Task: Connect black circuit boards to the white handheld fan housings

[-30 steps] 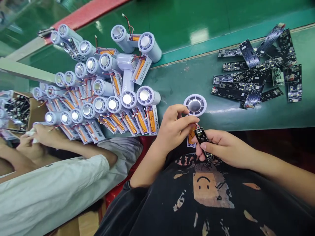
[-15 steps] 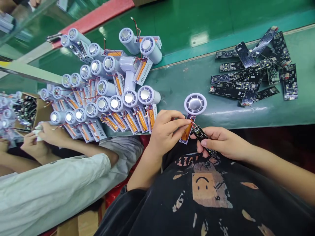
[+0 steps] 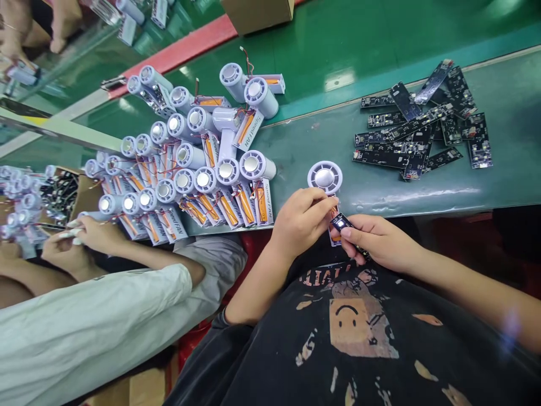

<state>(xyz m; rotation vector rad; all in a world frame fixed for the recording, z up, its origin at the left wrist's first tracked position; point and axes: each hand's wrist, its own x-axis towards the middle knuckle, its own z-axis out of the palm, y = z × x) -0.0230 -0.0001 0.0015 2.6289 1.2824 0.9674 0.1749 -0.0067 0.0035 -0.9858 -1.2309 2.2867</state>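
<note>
My right hand (image 3: pixel 372 237) grips a narrow black circuit board (image 3: pixel 340 222) between thumb and fingers, and a bright white spot shows near its upper end. Close beside it, my left hand (image 3: pixel 302 220) is closed in a pinch at thin red wires (image 3: pixel 335 211). Those wires run by the board's upper end; whether they are plugged in, I cannot tell. Just beyond my fingers a lilac handheld fan (image 3: pixel 325 177) lies at the bench edge, its round grille facing up. My left hand and the board hide most of its open handle and orange battery.
Black circuit boards (image 3: pixel 409 132) lie piled on the green bench (image 3: pixel 304 132) to the right. Several lilac fans with open handles (image 3: pixel 205 179) crowd the left side. A co-worker's hands (image 3: pixel 91 237) are farther left, near a box of boards (image 3: pixel 63 197). A cardboard box (image 3: pixel 257 14) stands at the back.
My left fingers have moved slightly right, closer to the board. A bright white spot now shows on the board, and more of the fan's handle is covered. The camera view has shifted a little.
</note>
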